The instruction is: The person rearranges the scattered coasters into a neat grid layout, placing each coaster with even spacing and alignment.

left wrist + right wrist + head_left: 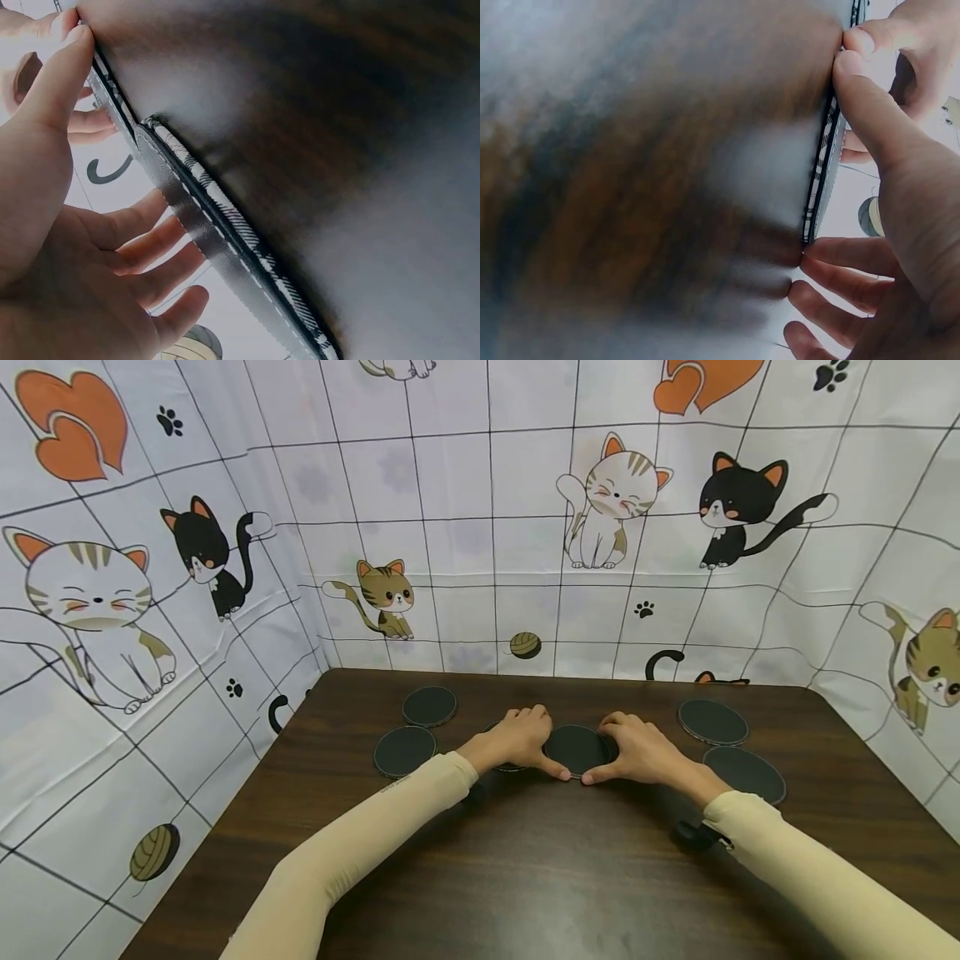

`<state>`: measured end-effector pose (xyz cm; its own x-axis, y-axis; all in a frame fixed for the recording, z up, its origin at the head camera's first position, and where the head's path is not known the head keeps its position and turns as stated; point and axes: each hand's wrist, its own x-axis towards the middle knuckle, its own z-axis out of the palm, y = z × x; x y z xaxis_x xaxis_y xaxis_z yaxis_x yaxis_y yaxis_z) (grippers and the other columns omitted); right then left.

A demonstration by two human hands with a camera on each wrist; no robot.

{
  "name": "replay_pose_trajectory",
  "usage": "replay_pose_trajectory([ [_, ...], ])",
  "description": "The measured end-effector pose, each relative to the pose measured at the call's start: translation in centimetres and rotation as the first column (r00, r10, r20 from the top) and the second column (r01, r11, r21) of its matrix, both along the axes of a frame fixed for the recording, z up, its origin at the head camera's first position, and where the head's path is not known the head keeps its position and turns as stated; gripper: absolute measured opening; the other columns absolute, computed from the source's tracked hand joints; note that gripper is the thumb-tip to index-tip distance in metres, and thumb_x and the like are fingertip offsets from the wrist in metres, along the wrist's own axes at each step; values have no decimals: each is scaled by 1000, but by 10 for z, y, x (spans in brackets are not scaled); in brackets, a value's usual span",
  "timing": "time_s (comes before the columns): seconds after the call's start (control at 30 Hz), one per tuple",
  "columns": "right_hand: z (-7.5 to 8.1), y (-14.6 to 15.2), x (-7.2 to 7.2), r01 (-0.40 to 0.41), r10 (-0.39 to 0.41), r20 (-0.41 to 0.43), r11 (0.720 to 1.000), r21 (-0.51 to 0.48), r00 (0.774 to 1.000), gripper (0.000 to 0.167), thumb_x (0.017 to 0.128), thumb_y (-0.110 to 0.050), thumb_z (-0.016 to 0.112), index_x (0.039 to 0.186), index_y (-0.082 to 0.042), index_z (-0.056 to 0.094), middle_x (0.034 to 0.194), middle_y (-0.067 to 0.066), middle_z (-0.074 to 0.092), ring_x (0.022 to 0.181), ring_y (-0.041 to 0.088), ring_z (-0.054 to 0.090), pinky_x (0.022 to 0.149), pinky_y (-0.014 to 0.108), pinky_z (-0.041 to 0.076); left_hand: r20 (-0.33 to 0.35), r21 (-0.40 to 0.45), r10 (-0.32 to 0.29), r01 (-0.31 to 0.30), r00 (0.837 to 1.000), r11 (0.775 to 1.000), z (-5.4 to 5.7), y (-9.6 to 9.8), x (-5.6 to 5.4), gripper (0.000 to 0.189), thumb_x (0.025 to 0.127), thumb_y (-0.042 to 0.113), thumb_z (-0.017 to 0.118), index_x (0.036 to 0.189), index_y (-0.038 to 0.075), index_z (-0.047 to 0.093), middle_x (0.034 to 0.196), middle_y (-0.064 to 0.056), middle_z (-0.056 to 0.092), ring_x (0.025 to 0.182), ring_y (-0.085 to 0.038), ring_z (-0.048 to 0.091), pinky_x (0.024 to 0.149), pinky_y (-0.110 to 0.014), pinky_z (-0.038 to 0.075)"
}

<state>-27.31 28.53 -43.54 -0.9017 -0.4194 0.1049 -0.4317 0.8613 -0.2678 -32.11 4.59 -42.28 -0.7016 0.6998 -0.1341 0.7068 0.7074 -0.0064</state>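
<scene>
A round black coaster (577, 750) lies on the brown table between the two hands. In the wrist views its rim has white stitching and a black-and-white patterned edge. My left hand (525, 739) holds its left side, thumb on the near rim and fingers toward the far side. Mirroring it, my right hand (637, 750) holds the right side, and the thumb tips nearly meet. Another coaster (217, 225) lies just left of the held one, mostly hidden under my left hand in the head view.
Two black coasters lie on the left, a far one (430, 706) and a nearer one (405, 752). On the right are two more, one far (713, 722) and one nearer (744, 773). A cat-patterned sheet (450, 552) rises behind the brown table (525, 877).
</scene>
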Motion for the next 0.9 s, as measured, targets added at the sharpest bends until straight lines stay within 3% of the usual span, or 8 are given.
replay_pose_trajectory([
  [0.9,2,-1,1,5,-5,-4,1000,11,1000,104,70,-80,74,130,4,65,133,22,56,118,43,55,92,62,47,47,48,-1,-1,999,999,2,-4,-3,87,81,78,66,133,9,59,136,-8,49,116,-23,54,102,-42,43],
])
